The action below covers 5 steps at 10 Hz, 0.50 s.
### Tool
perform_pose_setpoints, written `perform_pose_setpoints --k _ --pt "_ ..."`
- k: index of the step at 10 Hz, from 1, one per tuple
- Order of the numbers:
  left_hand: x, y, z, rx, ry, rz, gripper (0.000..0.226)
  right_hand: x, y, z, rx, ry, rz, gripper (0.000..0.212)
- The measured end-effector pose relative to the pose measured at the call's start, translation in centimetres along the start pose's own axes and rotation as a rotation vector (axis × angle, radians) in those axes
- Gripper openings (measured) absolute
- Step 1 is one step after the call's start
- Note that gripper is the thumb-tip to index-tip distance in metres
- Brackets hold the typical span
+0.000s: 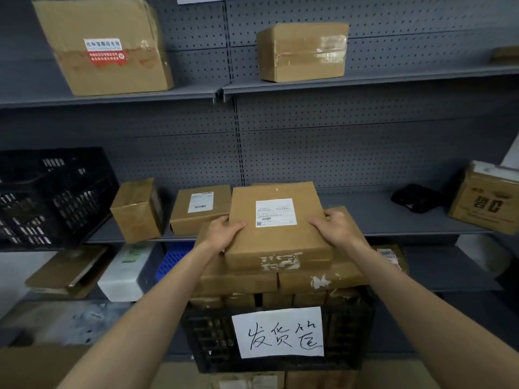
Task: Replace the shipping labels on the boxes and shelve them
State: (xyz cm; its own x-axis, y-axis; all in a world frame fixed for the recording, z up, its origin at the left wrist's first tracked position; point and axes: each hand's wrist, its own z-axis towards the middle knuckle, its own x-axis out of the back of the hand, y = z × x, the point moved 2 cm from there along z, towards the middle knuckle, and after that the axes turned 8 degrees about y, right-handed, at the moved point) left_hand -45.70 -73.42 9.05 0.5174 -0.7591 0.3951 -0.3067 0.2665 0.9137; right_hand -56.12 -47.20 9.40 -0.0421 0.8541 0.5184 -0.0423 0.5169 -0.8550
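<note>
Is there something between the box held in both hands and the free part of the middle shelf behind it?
Nothing visible blocks it. The left hand and right hand hold the flat box over the stacked boxes. The middle shelf is bare directly behind; the labelled box sits to the left, the black object to the right.

Grey shelf (365,220), small boxes (137,210), black crate (53,197)
</note>
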Motion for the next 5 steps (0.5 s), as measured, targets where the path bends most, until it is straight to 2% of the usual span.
perform_pose_setpoints --k 1,3,5 --pt "-0.3 -0.8 1.8 0.026 -0.024 0.018 0.044 -1.3 0.3 1.5 -0.020 -0.017 0.009 0.046" --pt "-1.0 -2.3 3.6 0.056 -0.067 0.010 0.043 -2.3 1.0 3.1 -0.050 -0.035 -0.006 0.024" --pt "-0.6 -2.0 4.4 0.050 -0.063 0.095 0.054 -1.6 0.0 2.4 -0.044 -0.042 -0.035 0.034"
